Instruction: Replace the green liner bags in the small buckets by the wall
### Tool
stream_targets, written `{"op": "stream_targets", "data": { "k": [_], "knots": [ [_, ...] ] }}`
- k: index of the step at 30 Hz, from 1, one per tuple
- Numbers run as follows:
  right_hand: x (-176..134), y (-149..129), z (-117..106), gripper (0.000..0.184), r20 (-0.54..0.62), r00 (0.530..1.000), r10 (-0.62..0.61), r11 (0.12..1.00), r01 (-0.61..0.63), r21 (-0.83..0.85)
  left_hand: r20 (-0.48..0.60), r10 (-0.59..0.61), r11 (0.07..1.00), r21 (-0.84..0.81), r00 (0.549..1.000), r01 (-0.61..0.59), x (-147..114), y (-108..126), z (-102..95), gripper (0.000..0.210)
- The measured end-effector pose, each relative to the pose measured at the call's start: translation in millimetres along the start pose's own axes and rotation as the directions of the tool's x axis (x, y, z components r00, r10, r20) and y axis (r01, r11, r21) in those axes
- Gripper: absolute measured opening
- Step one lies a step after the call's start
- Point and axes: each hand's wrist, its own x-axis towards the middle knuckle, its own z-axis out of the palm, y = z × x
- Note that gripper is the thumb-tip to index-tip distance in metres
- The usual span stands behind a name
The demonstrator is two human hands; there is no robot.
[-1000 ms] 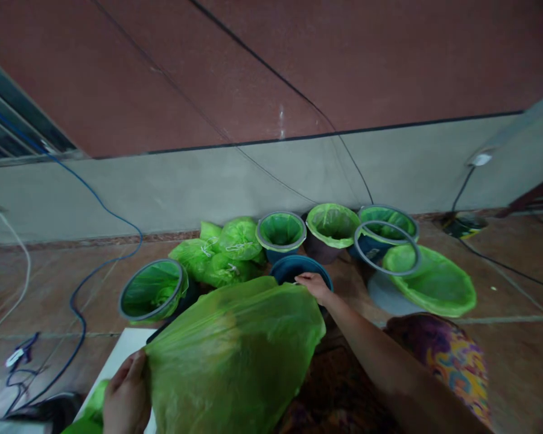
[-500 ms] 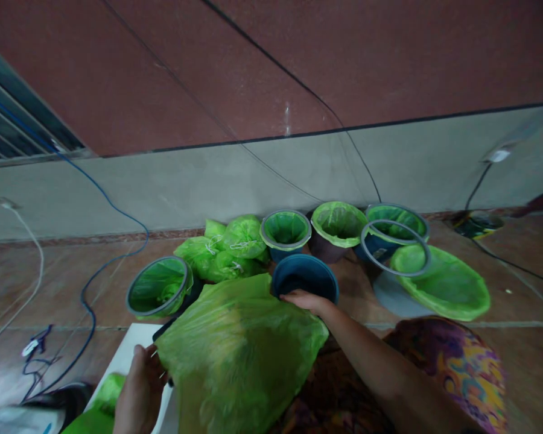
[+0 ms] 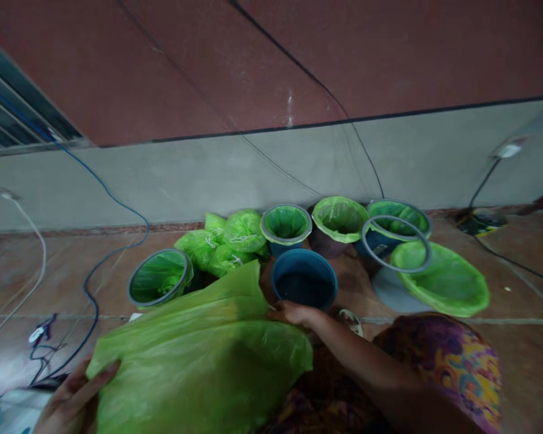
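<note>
A large green plastic bag [image 3: 199,361] is stretched out between my hands over my lap. My left hand [image 3: 79,389] pinches its left edge between thumb and fingers. At the upper right edge, my right hand [image 3: 294,313] has its fingers closed on the bag, partly hidden behind the plastic. Just beyond my right hand stands an unlined blue bin [image 3: 328,274]. The bag's lower part runs out of view at the bottom.
By the wall are lined bins [image 3: 286,224], [image 3: 339,217] and knotted green bags [image 3: 244,232]. At left is another lined bin [image 3: 136,295]. A loose grey ring [image 3: 365,244] leans by a lined grey bin [image 3: 393,292] at right. A blue cable [image 3: 87,289] crosses the floor.
My left hand has moved left and down, drawing the bag out wider over the white surface. My right hand has shifted slightly left and down, away from the blue bin's rim.
</note>
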Motion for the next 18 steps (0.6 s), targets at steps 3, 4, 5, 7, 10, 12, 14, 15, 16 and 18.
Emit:
{"op": "stream_targets", "data": {
  "k": [3,4,5,7,10,12,14,15,16,18],
  "knots": [
    [-3,-15,22,0.030,0.148,0.988,0.033,0.984,-0.058,0.170,0.012,0.031,0.999,0.034,0.999,-0.031,3,-3,-25.0,0.061],
    [-4,-22,27,0.028,0.147,0.989,0.021,0.972,-0.054,0.229,-0.001,0.033,0.999,0.035,0.999,-0.033,4,-5,-30.2,0.060],
    [-5,-30,31,0.027,0.138,0.990,0.011,0.959,-0.049,0.280,-0.016,0.025,0.999,0.030,1.000,-0.025,4,-8,-33.6,0.059],
    [-4,-42,35,0.025,0.128,0.992,0.006,0.937,-0.050,0.347,-0.039,0.004,1.000,0.018,0.999,-0.003,3,-12,-35.3,0.058],
    [4,-52,34,0.030,0.090,0.996,0.019,0.930,-0.051,0.363,-0.043,-0.053,0.999,-0.003,0.998,0.053,-2,-14,-28.7,0.059],
    [10,-54,29,0.034,-0.011,1.000,0.023,0.926,-0.017,0.377,-0.048,-0.085,0.996,-0.029,0.995,0.084,-5,-15,-22.1,0.062],
    [13,-57,20,0.042,-0.111,0.994,0.003,0.897,0.047,0.440,-0.048,-0.088,0.995,-0.045,0.995,0.086,-5,-16,-16.0,0.066],
    [12,-60,14,0.048,-0.153,0.988,-0.016,0.874,0.088,0.478,-0.040,-0.080,0.996,-0.047,0.996,0.078,-4,-17,-12.9,0.068],
    [9,-65,7,0.055,-0.191,0.981,-0.040,0.849,0.134,0.511,-0.029,-0.060,0.997,-0.049,0.998,0.059,-2,-17,-9.3,0.071],
    [0,-79,-12,0.070,-0.265,0.960,-0.095,0.813,0.228,0.535,-0.003,0.002,0.998,-0.065,1.000,-0.002,3,-14,0.8,0.077]
  ]
}}
